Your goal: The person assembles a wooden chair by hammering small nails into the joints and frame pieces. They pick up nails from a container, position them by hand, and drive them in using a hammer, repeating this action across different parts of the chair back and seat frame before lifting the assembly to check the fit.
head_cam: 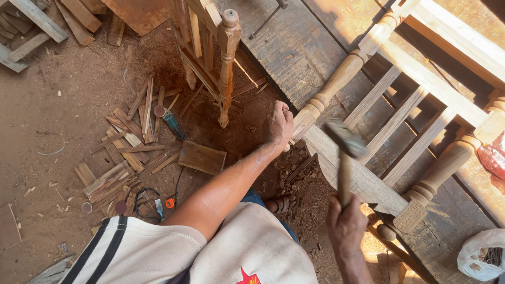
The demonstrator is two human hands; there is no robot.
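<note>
Far left, wood offcuts [126,152] litter the sawdust floor [47,121], a small power tool [169,121] and a flat wooden block [202,157] among them. An unfinished chair [210,47] stands behind. My left hand [279,125] is closed around the end of a turned leg [336,81] of the wooden frame [400,121] lying on the table [294,47]. My right hand [344,226] grips a hammer [344,150] by its handle — head blurred, raised just above the frame's lower rail [357,173]. White plastic bag [481,255] far right.
</note>
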